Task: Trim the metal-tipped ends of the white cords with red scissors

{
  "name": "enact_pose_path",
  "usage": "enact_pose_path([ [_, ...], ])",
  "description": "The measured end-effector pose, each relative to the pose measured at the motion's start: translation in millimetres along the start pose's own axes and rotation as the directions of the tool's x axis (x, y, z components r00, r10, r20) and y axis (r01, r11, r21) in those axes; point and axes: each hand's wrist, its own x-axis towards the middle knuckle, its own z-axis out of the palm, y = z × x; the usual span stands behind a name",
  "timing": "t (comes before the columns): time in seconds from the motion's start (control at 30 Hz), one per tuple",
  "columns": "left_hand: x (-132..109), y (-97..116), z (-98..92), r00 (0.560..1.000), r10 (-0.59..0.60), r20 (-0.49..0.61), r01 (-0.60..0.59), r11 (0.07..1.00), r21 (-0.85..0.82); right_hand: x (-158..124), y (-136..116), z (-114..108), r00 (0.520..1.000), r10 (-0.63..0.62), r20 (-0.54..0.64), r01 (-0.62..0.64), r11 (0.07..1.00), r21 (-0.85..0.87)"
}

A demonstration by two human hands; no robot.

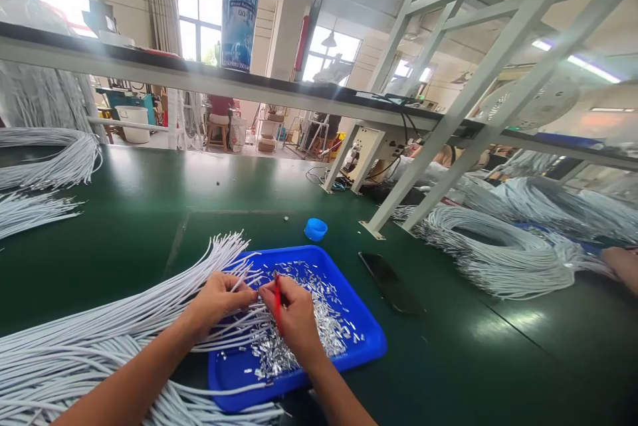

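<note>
My left hand [219, 303] pinches the end of a white cable over a blue tray [371, 345]. Close against it, my right hand [296, 316] is closed around a slim red tool [278, 306], its exact kind unclear. The right thumb and fingertip meet at the cable end, and whatever tiny piece is between them is hidden. Many small shiny metal sleeves [326, 323] lie loose in the tray. A thick bundle of white cables [144, 300] runs in from the left, its ends reaching over the tray's left side.
Behind the tray stands a small blue cap [316, 229]; a dark phone [391, 283] lies to its right. Coiled cables [498, 246] and another person's hand [623, 266] are at right. Slanted metal legs [423, 173] hold a shelf bearing a blue spray can [241, 10].
</note>
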Motion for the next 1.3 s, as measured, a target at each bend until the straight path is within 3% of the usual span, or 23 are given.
enact_pose_path([
  [0.07,2,-3,0.7,0.996,0.005,-0.089,0.003,0.996,0.088,-1,0,1,0.993,-0.079,-0.092,0.076,0.996,-0.041],
  [0.13,2,-5,-1.1,0.995,0.050,-0.085,-0.043,0.996,0.081,2,0,-4,0.995,-0.024,-0.102,0.031,0.997,0.066],
  [0.23,2,-3,-7.7,0.999,0.031,0.039,-0.030,0.999,-0.033,10,2,-18,0.985,0.160,-0.070,-0.129,0.936,0.327],
  [0.3,3,-3,-12.7,0.990,-0.039,0.134,0.052,0.994,-0.095,14,4,-28,0.971,0.233,-0.056,-0.198,0.910,0.364],
  [0.37,5,-4,-16.2,0.982,-0.059,0.180,0.094,0.977,-0.191,14,4,-33,0.977,0.212,-0.013,-0.205,0.957,0.207],
  [0.47,9,-7,-17.4,0.992,-0.067,0.104,0.099,0.932,-0.349,11,2,-33,0.991,0.095,0.092,-0.078,0.982,-0.171],
  [0.57,12,-9,-16.3,0.992,-0.126,-0.001,0.114,0.900,-0.421,8,-2,-28,0.986,0.050,0.159,0.029,0.887,-0.461],
  [0.67,11,-8,-16.3,0.991,-0.133,-0.025,0.111,0.902,-0.418,7,-3,-25,0.982,0.049,0.183,0.075,0.788,-0.611],
  [0.87,9,-6,-21.4,0.984,-0.100,0.146,0.154,0.891,-0.426,5,1,-25,0.972,0.068,0.225,0.095,0.760,-0.643],
  [1.03,9,-5,-22.8,0.997,-0.036,0.074,0.061,0.930,-0.362,4,2,-23,0.968,0.103,0.229,0.065,0.779,-0.623],
  [1.3,7,-1,-17.3,0.996,0.031,0.082,-0.011,0.972,-0.233,4,0,-23,0.956,0.143,0.257,0.012,0.855,-0.519],
])
